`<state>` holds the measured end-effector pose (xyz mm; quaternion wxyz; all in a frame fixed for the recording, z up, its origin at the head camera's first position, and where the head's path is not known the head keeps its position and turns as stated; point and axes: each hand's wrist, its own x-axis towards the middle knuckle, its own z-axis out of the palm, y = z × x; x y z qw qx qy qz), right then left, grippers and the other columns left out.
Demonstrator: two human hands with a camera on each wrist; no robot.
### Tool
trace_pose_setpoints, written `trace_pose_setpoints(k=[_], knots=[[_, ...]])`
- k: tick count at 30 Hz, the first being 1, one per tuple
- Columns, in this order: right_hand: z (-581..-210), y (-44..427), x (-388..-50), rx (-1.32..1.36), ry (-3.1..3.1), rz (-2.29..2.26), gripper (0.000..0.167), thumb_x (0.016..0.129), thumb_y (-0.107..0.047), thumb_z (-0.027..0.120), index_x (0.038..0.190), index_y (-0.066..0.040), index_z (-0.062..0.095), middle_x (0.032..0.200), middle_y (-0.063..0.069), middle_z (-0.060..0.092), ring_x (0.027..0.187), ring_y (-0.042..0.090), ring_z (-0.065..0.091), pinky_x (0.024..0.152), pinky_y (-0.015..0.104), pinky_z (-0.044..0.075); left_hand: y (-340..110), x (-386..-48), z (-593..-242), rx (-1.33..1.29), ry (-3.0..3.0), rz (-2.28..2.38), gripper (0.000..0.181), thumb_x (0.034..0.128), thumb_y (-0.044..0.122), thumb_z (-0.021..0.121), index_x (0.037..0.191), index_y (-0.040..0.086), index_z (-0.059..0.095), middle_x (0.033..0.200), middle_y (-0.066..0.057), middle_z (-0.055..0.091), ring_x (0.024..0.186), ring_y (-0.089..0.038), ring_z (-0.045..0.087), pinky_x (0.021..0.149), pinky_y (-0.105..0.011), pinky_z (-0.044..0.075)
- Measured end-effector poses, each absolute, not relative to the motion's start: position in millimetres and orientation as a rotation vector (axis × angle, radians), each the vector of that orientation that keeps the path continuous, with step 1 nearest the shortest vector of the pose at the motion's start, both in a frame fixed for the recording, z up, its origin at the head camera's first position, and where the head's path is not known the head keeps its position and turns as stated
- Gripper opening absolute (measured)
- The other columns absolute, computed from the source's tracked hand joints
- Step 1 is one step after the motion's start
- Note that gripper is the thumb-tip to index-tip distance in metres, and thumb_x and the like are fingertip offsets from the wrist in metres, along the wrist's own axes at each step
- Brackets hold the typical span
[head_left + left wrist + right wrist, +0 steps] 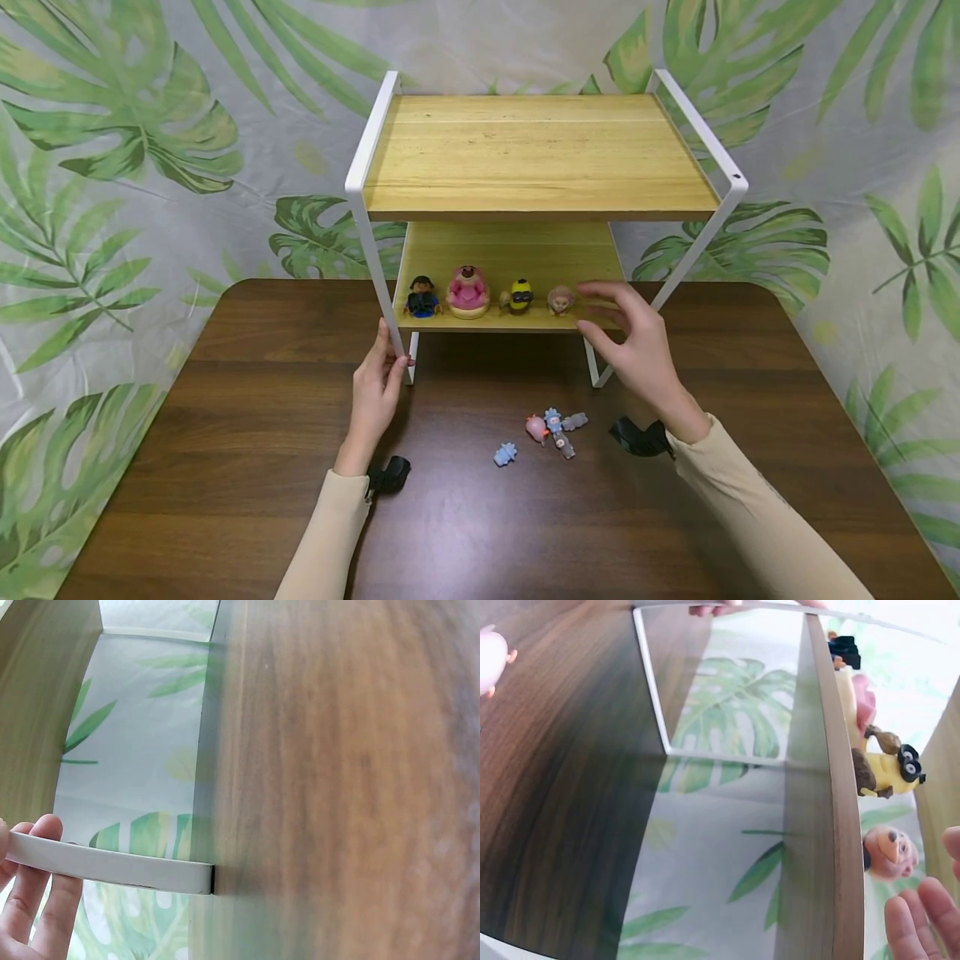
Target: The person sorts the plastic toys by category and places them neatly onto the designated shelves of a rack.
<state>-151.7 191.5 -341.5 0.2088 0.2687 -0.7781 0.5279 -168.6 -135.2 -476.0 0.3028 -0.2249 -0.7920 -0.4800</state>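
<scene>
I find the right hand [637, 342] nearer — fingers parted, nothing held. The round-headed figure [560, 300] stands just left of its fingertips, long axis indistinct. The left hand [375, 387] clamps the white frame [382, 292].

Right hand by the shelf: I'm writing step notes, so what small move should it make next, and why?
Probably draw the right hand back and lower it towards the pink toy on the table. It appears to hold nothing, its fingers look apart from the rightmost figure, which stands in the row on the lower shelf, and several small toys lie within the table's middle.
</scene>
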Motion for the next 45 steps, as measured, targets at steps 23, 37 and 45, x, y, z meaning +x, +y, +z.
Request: trace_pose_setpoints(k=[23,37,45], knots=[[-378,202,-136,0.827,-2.176,1.574,0.037,0.079,0.022,0.062,0.113,0.008,0.061,0.103,0.016,0.064,0.09,0.021,0.063,0.069,0.019,0.05,-135,-169,-475,-0.607,-2.087,-1.298,0.086,0.0926,-0.008,0.054,0.151,0.043,0.018,0.086,-0.025,0.057,0.074,-0.031,0.064,0.072,-0.01,0.046],[-395,203,-133,0.856,-2.333,1.484,0.036,0.081,0.016,0.066,0.112,0.0,0.063,0.102,0.009,0.066,0.086,0.021,0.064,0.07,0.023,0.052,-135,-170,-476,-0.598,-2.098,-1.279,0.086,0.0924,-0.008,0.055,0.152,0.043,0.017,0.086,-0.024,0.058,0.074,-0.029,0.064,0.071,-0.011,0.047],[-408,204,-129,0.868,-2.398,1.503,0.032,0.083,0.013,0.065,0.112,0.0,0.063,0.102,0.007,0.067,0.085,0.023,0.064,0.07,0.026,0.053,-135,-170,-477,-0.602,-2.089,-1.286,0.086,0.0925,-0.007,0.055,0.151,0.044,0.017,0.085,-0.023,0.057,0.074,-0.029,0.063,0.071,-0.011,0.046]])
